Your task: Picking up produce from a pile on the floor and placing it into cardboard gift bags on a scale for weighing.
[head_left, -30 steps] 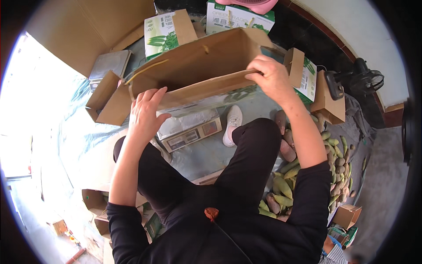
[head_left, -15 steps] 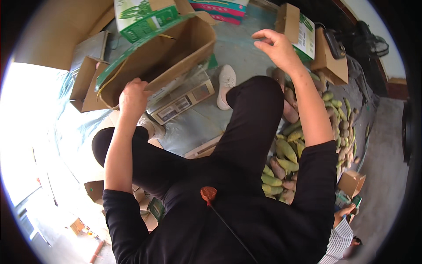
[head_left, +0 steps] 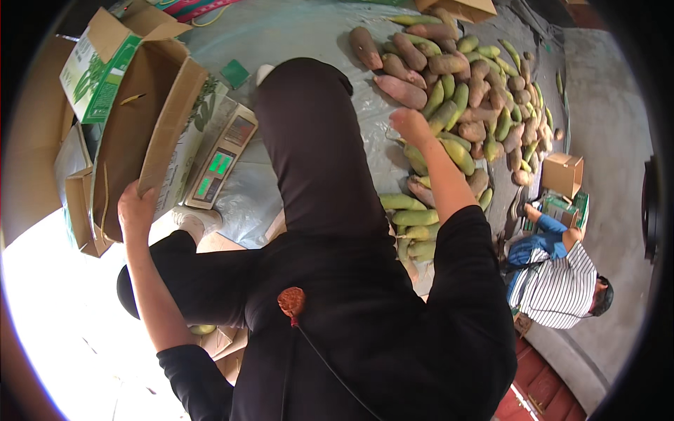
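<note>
Head: right hand (blurred) by vegetables

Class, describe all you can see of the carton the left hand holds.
The cardboard carton is long, plain brown inside, with leafy green print outside and a yellow cord handle. Its open top faces the camera. The left hand grips its near end. The carton seems to stand on the digital scale; its underside is hidden.

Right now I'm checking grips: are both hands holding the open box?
No, the left hand grips the box, but the right hand is near vegetables.
</note>
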### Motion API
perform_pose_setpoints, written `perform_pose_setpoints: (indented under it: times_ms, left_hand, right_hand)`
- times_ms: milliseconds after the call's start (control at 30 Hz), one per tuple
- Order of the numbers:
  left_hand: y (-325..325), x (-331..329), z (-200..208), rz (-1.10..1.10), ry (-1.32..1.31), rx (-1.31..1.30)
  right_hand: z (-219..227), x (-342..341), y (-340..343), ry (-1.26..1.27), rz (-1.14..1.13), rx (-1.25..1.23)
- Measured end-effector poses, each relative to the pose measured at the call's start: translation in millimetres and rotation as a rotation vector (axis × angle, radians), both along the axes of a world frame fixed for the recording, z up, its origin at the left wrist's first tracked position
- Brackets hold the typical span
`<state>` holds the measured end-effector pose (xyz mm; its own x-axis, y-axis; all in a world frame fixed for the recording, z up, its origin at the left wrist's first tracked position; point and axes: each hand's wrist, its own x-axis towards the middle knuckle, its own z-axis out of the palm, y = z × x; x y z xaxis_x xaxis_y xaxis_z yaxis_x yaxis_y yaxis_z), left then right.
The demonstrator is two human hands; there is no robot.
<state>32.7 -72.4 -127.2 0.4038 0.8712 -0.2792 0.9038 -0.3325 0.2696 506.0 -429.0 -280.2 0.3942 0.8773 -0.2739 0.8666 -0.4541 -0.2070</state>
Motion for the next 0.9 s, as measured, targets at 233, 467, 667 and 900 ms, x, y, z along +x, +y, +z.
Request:
perform_pose_setpoints:
  times_ms: [233, 467, 667, 900]
  left_hand:
    - [4.3, -11.6, -0.1, 0.009, 0.035, -0.007]
    - [1.0, -7.4, 0.0, 0.008, 0.034, 0.060]
    - [-7.8, 10.0, 6.3, 0.077, 0.041, 0.053]
    - [-11.5, 0.1, 13.3, 0.124, 0.047, 0.063]
  right_hand:
    - [-50.4, -78.4, -110.2, 0.273, -0.368, -0.488]
    - [-66.8, -145.2, -130.6, 0.125, -0.171, -0.629]
    - [-88.1, -158.0, -121.1, 0.113, 0.123, -0.694]
    - [-141.0, -175.4, -135.0, -0.065, 0.217, -0.631]
